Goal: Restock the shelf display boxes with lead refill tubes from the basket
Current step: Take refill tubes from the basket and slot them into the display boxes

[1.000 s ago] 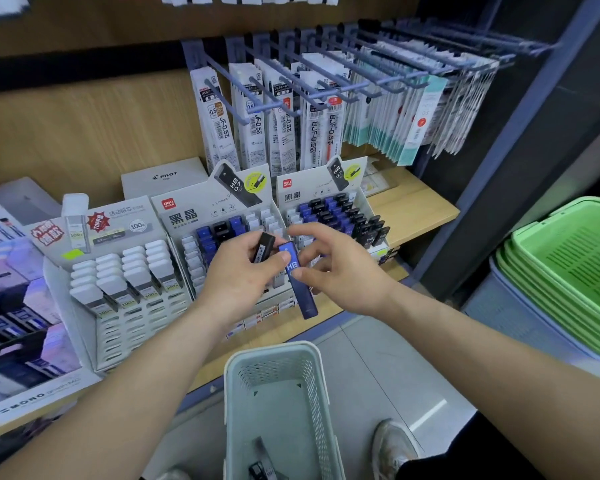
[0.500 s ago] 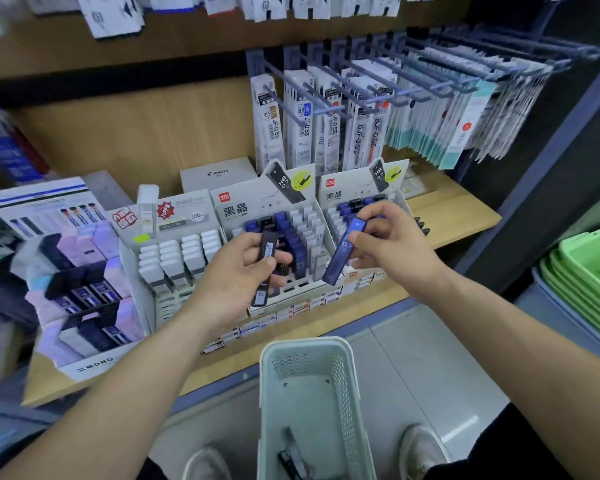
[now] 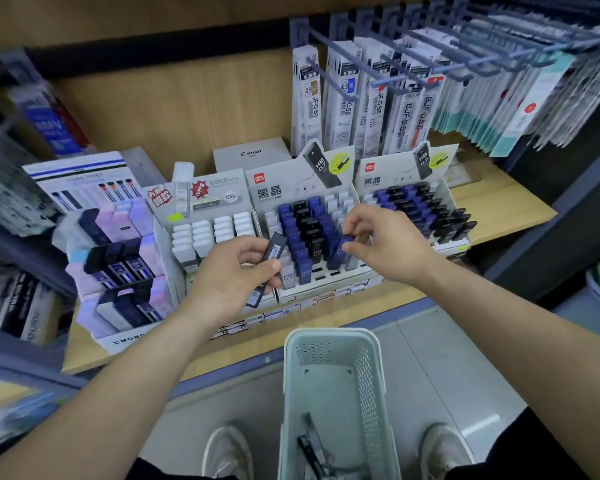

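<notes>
My left hand [image 3: 234, 271] grips a black lead refill tube [image 3: 269, 268] in front of the middle display box [image 3: 281, 188]. My right hand [image 3: 385, 244] pinches a blue lead refill tube [image 3: 342, 249] that stands among the blue and black tubes in that box's right columns. A second display box [image 3: 392, 176] with blue and black tubes sits to the right. The pale green basket [image 3: 333, 344] stands on the floor below, with a few black tubes [image 3: 312, 445] at its bottom.
A box of white tubes [image 3: 215, 233] and a tiered Mono display [image 3: 118, 271] stand left of the middle box. Refill packs hang on pegs [image 3: 378, 98] above. The wooden shelf edge [image 3: 513, 216] runs right. My shoes [image 3: 227, 452] flank the basket.
My right hand has brought the blue tube down from beside the right box into the middle box. My left hand keeps the black tube. The view has shifted left and closer.
</notes>
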Demonstrator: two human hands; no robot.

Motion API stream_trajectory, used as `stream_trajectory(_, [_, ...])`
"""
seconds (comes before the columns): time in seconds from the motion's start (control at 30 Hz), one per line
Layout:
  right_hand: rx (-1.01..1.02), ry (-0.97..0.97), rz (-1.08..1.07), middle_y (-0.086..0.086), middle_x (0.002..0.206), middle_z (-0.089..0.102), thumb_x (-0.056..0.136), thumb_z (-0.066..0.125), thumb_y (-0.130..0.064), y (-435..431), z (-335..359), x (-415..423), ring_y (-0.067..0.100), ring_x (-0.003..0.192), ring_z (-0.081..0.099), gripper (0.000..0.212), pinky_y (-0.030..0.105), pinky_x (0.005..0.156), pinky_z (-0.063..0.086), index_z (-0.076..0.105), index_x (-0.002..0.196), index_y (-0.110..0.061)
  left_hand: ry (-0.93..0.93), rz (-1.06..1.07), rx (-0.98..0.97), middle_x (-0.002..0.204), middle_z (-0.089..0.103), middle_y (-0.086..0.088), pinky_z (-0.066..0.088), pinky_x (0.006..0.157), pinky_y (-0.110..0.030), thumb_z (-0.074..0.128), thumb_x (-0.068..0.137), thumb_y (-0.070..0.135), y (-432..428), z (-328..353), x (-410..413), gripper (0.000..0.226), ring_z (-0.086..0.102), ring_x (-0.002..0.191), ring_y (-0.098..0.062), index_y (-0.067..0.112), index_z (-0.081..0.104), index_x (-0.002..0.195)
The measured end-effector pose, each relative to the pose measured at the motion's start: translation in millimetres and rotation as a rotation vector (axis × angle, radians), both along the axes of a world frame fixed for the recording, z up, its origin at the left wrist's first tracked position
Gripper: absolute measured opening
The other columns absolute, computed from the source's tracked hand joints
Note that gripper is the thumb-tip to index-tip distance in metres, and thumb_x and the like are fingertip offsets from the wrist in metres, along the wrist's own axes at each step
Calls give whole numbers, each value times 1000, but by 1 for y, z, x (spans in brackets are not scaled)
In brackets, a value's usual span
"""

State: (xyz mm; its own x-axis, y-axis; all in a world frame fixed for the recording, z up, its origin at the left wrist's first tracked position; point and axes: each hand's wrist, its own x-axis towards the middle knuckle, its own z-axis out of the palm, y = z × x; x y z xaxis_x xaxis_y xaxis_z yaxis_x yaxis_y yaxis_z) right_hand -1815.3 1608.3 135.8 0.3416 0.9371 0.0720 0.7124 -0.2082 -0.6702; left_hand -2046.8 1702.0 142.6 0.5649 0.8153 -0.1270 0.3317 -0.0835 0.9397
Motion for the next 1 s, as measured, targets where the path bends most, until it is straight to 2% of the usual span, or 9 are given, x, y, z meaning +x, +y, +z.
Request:
stream_trajectory(0.17, [-43, -27, 0, -9, 87, 67, 85, 77, -17, 1, 1, 2, 8, 79, 64, 26, 10, 67, 43, 58, 83, -34, -7, -5, -5, 84, 74, -9, 61, 72, -40, 69, 92, 5, 3, -1, -2, 10, 72, 67, -18, 11, 71, 100])
stream_trajectory(0.33, [-56, -40, 59, -11, 82, 67, 84, 78, -15, -1, 0, 4, 3, 74, 62, 28, 16, 69, 47, 59, 81, -35, -21, -2, -7, 86, 75, -8, 61, 76, -47, 70, 91, 6, 5, -1, 1, 11, 73, 69, -20, 15, 71, 97])
stream_trajectory(0.43, [-78, -96, 77, -13, 80, 65, 84, 79, -19, 1, -4, 3, 7, 76, 61, 27, 28, 72, 48, 57, 81, -36, -35, 6, -7, 88, 75, -9, 61, 75, -46, 69, 91, 6, 5, -1, 2, 11, 72, 69, -20, 14, 70, 98])
stream_trajectory(0.53, [-63, -224, 100, -20, 80, 58, 84, 79, -23, 4, -9, -1, 3, 79, 52, 19, 24, 70, 42, 63, 87, -33, -38, 13, -3, 88, 75, -9, 60, 73, -42, 69, 92, 5, 4, 0, 2, 11, 71, 68, -16, 14, 71, 99])
stream_trajectory(0.67, [-24, -329, 106, -17, 92, 55, 86, 77, -26, 7, -9, -4, 11, 96, 55, 12, 29, 77, 44, 71, 96, -28, -22, 6, 6, 89, 75, -9, 59, 68, -33, 69, 92, 6, 3, 0, 3, 13, 70, 67, -13, 18, 72, 96])
stream_trajectory(0.73, [59, -267, 88, -14, 94, 58, 88, 74, -27, 7, -3, -8, 10, 89, 56, 15, 27, 77, 46, 73, 103, -27, -17, -3, 10, 91, 75, -11, 58, 65, -30, 70, 91, 6, 2, 0, 4, 14, 69, 67, -15, 20, 72, 95])
stream_trajectory(0.83, [145, 38, 106, -14, 95, 64, 95, 64, -26, 5, 13, -26, 6, 81, 59, 23, 11, 70, 42, 68, 117, -28, -13, -42, 15, 90, 74, -10, 55, 63, -27, 71, 90, 7, -1, -1, 11, 17, 69, 66, -15, 23, 73, 94])
stream_trajectory(0.87, [138, 108, 128, -15, 96, 65, 97, 62, -26, 4, 17, -32, 5, 81, 60, 23, 10, 69, 43, 68, 119, -28, -13, -60, 15, 86, 74, -6, 54, 62, -25, 71, 90, 6, -2, -1, 13, 18, 69, 65, -14, 24, 72, 93])
stream_trajectory(1.0, [116, 192, 189, -10, 83, 69, 94, 67, -18, 2, 17, -42, 9, 72, 68, 6, 22, 68, 53, 70, 99, -19, 5, -108, 25, 74, 72, 7, 51, 59, -20, 75, 88, 12, -10, 2, 20, 18, 68, 65, -13, 30, 73, 92])
